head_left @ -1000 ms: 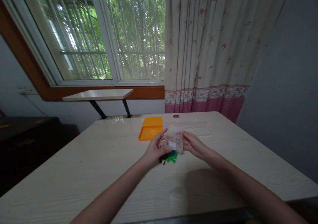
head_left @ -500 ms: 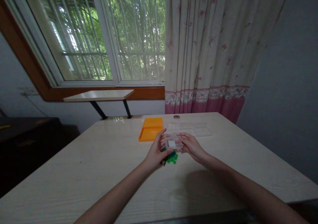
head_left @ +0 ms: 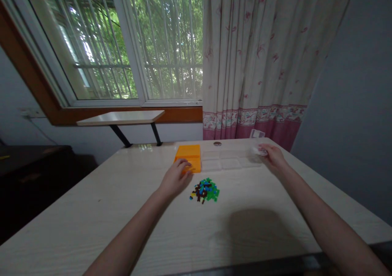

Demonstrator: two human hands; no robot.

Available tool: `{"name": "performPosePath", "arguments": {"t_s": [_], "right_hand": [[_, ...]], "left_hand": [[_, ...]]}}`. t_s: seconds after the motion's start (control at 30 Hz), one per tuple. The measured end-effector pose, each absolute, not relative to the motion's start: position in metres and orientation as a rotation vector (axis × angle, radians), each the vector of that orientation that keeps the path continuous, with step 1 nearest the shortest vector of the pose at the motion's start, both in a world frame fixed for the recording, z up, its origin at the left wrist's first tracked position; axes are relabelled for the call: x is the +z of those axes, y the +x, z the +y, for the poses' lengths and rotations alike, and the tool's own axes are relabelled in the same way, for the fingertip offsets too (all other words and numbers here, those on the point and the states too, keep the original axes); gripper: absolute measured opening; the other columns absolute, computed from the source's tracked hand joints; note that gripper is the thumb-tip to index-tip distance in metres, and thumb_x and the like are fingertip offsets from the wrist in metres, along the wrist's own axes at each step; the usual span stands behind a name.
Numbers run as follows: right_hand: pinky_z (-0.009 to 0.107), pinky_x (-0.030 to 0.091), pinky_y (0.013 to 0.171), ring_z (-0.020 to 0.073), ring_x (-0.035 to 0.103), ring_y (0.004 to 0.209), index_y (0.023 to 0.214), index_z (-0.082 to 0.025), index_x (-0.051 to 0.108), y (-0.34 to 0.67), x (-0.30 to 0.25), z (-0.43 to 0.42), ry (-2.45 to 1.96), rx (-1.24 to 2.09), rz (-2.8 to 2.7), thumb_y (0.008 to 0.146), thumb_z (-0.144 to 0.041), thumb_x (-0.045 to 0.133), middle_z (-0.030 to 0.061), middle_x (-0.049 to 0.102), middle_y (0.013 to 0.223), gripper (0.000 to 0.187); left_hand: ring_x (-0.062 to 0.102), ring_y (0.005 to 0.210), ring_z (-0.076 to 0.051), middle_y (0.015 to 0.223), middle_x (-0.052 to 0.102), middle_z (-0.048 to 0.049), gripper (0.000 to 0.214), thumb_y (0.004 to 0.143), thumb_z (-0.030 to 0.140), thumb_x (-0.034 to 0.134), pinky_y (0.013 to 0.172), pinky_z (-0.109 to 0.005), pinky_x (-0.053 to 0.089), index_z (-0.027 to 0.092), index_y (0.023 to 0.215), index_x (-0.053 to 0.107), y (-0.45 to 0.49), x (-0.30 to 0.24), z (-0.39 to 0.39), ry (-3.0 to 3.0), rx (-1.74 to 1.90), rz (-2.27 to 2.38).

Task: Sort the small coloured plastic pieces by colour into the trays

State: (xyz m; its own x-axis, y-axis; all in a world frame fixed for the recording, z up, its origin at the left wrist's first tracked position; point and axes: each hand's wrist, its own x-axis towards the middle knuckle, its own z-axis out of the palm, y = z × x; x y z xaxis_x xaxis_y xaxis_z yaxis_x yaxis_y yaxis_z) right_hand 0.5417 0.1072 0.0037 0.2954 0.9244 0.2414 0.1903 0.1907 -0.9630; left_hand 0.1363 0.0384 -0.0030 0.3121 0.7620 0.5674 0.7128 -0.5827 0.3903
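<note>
1. Head view, nearest to me: my two bare forearms run up over the pale wooden table (head_left: 92, 210) toward the pile of small coloured pieces (head_left: 205, 190), one on each side of it.
2. The pile lies loose on the tabletop, with green, blue, dark and a few yellow bits heaped together. Neither hand touches it.
3. My left hand (head_left: 175, 179) sits just left of the pile and a little beyond it, palm down. Its fingers lie stretched out and loosely together, tips resting on the near edge of the orange tray (head_left: 190, 153). They grip nothing.
4. The orange tray lies flat just beyond the pile, slightly to its left.
5. A clear compartment tray (head_left: 229, 161) lies flat straight beyond the pile and runs off to the right, right beside the orange one.
6. My right hand (head_left: 273, 156) is well right of the pile and beyond it, at the clear tray's far end. Its fingers are curled tight around a small clear box (head_left: 256, 134); I cannot tell whether the box is open.
7. A small dark round thing (head_left: 217, 143) lies beyond the pile, near the table's far edge.
8. Farthest off, beyond the pile, a wall shelf (head_left: 121, 116) and a barred window (head_left: 137, 43) stand to the left, and a flowered curtain (head_left: 257, 55) hangs to the right.
</note>
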Motion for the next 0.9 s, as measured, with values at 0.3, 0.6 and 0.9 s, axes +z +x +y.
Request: {"name": "performPosePath", "arguments": {"t_s": [0.3,0.6,0.9], "right_hand": [[0.028,0.039,0.059,0.0199,0.058,0.064,0.066,-0.012,0.067,0.624,-0.029,0.118,-1.928,0.233,-1.404,0.065,-0.027,0.055,0.0094,0.065,0.063,0.02],[0.029,0.039,0.066,0.0229,0.059,0.076,0.082,-0.011,0.067,0.62,-0.03,0.118,-2.038,0.055,-1.534,0.073,-0.03,0.051,0.0146,0.066,0.08,0.026],[0.023,0.041,0.059,0.0126,0.054,0.06,0.095,-0.015,0.063,0.597,-0.013,0.101,-1.659,0.417,-1.969,0.063,-0.021,0.061,0.0068,0.063,0.085,0.033]], "left_hand": [[0.052,0.089,-0.019,0.092,0.057,-0.0072,0.019,0.079,0.023,0.046,0.081,-0.034,0.043,0.017,0.09,0.06,0.127,-0.013,0.048,2.599,1.007,1.54],[0.052,0.086,-0.019,0.089,0.059,-0.0081,0.021,0.081,0.023,0.043,0.078,-0.033,0.043,0.017,0.088,0.061,0.133,-0.016,0.047,2.634,0.977,1.498],[0.052,0.086,-0.019,0.09,0.059,-0.0077,0.02,0.082,0.023,0.042,0.078,-0.033,0.042,0.017,0.087,0.061,0.135,-0.017,0.046,2.636,0.944,1.478]]}}
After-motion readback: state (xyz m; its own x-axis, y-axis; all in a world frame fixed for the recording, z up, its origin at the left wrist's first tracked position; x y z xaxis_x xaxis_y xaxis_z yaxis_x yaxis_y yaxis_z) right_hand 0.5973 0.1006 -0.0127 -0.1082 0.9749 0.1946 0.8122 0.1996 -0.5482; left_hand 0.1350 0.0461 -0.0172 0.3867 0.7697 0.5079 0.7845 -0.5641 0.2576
